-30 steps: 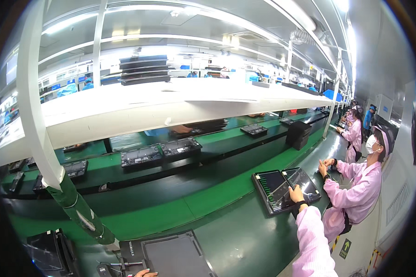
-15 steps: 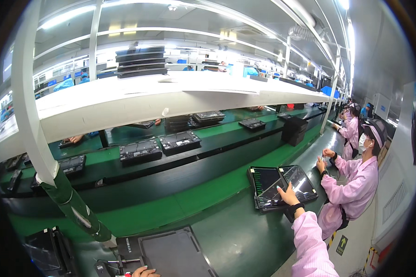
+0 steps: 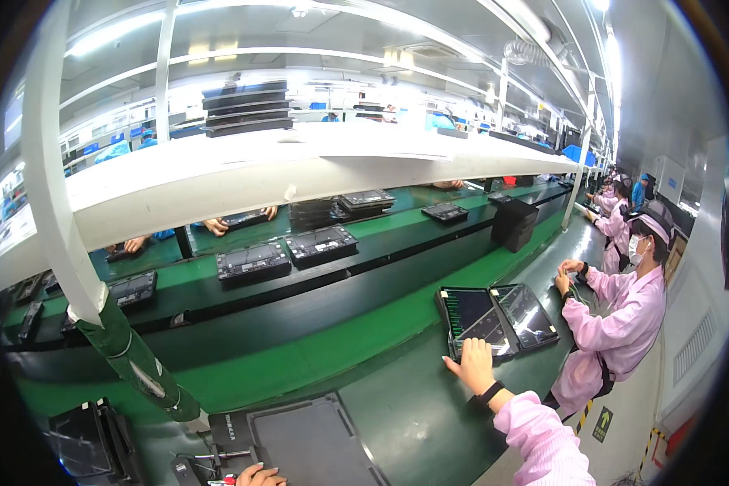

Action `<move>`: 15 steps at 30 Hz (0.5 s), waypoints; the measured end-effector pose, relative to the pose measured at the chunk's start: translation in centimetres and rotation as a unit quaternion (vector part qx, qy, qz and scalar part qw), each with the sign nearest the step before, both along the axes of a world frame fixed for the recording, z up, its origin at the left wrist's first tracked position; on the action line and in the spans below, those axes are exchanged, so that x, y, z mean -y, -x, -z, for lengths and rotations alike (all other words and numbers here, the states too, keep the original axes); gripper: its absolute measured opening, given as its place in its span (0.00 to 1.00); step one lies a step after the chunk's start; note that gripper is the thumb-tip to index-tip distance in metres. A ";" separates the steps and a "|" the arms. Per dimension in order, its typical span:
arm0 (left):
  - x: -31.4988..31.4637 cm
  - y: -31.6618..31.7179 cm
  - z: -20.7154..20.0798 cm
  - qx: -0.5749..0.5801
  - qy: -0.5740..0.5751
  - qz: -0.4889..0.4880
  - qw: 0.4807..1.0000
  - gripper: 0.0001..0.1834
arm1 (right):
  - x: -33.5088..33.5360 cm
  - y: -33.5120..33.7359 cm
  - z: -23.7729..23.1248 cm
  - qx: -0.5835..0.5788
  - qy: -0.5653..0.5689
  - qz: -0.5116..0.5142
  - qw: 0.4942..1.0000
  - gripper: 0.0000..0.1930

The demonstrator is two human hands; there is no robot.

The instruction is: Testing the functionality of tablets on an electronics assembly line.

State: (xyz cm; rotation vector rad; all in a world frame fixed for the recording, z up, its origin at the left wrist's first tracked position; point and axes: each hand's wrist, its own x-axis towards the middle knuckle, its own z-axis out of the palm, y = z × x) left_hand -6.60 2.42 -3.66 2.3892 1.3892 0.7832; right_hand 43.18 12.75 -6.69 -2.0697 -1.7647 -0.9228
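Note:
At the lower edge, my left hand shows only its curled fingers, beside a red-tipped clamp handle on a black fixture. What lies under those fingers is hidden. Out to the right, my right hand, with a black wristband, has its fingers closed over the near edge of a black-framed screen panel and its thumb out to the left. Green marks show along the panel's left side. A second glossy panel lies right beside it, tilted differently.
Past a black channel, several opened devices with bare insides sit on the green line. A wrapped post rises at left, near stacked black panels. A white shelf spans above. A co-worker in pink sits at right.
My right hand has slid from the glass toward the near edge, and the two panels now lie more apart. The devices on the line have shifted slightly right. My left hand has barely moved.

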 end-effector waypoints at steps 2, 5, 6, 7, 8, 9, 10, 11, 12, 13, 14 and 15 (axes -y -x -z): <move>0.0 -0.1 0.3 -0.002 0.002 -0.004 1.000 0.06 | -1.3 0.2 0.7 -0.010 0.004 0.023 1.000 0.25; 0.1 0.1 0.2 -0.013 -0.009 -0.006 1.000 0.06 | -3.3 -0.5 1.2 0.005 -0.008 0.050 0.999 0.19; 0.1 0.1 0.3 -0.015 -0.011 -0.006 1.000 0.06 | -3.6 -0.6 1.2 0.008 -0.006 0.066 0.998 0.18; 0.2 0.1 0.6 -0.015 -0.015 -0.003 1.000 0.06 | -3.4 -0.7 1.3 0.006 -0.008 0.066 0.998 0.18; 0.2 0.0 0.7 -0.014 -0.018 -0.002 1.000 0.06 | -3.3 -0.8 1.4 -0.010 -0.011 0.066 0.998 0.18; 0.1 -0.2 0.7 -0.010 -0.017 -0.004 1.000 0.06 | -3.3 -0.9 1.5 -0.026 -0.013 0.065 0.997 0.18; 0.0 -0.1 0.7 -0.010 -0.017 -0.007 1.000 0.06 | -3.4 -0.8 1.6 -0.027 -0.013 0.063 0.998 0.18; 0.0 -0.2 0.7 -0.015 -0.016 -0.006 1.000 0.06 | -3.3 -0.8 1.6 -0.022 -0.007 0.073 0.997 0.18; -0.1 -0.2 0.8 -0.019 -0.015 -0.005 1.000 0.06 | -3.2 -0.9 1.7 -0.016 -0.001 0.082 0.997 0.18; -0.2 -0.2 0.8 -0.018 -0.013 -0.005 1.000 0.06 | -3.4 -1.2 2.0 -0.031 0.015 0.101 0.994 0.21; -0.3 -0.2 0.8 -0.017 -0.014 -0.006 1.000 0.06 | -3.2 -1.5 2.0 -0.030 0.018 0.101 0.994 0.21; -0.3 -0.1 0.8 -0.015 -0.014 -0.007 1.000 0.06 | -3.2 -1.7 1.9 -0.050 0.040 0.108 0.992 0.22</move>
